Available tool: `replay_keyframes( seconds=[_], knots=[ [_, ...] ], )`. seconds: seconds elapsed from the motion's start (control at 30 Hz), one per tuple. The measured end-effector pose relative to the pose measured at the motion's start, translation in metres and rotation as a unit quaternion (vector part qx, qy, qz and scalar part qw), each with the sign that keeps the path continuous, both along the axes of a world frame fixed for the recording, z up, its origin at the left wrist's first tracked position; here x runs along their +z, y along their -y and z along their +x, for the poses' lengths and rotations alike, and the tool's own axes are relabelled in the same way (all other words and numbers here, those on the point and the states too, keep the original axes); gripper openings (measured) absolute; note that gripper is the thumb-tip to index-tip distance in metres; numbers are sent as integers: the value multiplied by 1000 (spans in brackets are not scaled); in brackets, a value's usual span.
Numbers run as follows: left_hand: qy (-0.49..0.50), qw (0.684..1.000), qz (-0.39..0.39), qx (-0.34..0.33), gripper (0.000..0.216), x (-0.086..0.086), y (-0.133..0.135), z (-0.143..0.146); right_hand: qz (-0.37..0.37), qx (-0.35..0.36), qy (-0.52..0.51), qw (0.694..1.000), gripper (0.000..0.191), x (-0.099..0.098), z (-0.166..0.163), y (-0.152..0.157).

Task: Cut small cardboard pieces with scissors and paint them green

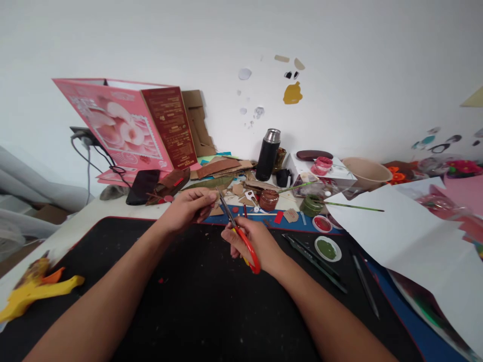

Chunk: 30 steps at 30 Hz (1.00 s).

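Note:
In my right hand (251, 240) is a pair of scissors (247, 246) with red-orange handles and a bit of yellow on the lower loop. Its metal blades point up and away, their tips close beside the fingertips of my left hand (194, 205). That left hand is closed in a pinch, thumb against finger; whatever it holds is too small to make out. Both hands are above the far part of a black mat (204, 301). A tiny red scrap (161, 280) lies on the mat near my left forearm.
Along the back are cardboard scraps (219, 167), a black thermos (268, 155), a brown paint jar (269, 199) and a green one (311, 205). A pink box (124, 125) and a phone (143, 187) are at left. Pens (315, 261), a paint-filled lid (327, 249) and white paper (400, 236) lie right.

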<state>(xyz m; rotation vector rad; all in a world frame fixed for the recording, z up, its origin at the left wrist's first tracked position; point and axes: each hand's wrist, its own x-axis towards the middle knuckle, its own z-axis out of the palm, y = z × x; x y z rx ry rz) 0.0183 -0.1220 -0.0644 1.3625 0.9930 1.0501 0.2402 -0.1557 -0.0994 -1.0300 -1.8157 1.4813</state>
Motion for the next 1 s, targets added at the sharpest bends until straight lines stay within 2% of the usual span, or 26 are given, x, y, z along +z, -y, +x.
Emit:
replay_keyframes(
  seconds=[0.37,0.77,1.0],
  knots=[
    [8,1000,11,-2,50,0,-1,-2,-20,19,-35,999,51,-14,-1,-4],
    [37,999,7,-7,48,-1,0,-3,-23,39,-11,999,61,0,-1,-1],
    [32,999,8,-7,51,0,0,-4,-41,61,-8,997,62,-1,1,-2]
  ],
)
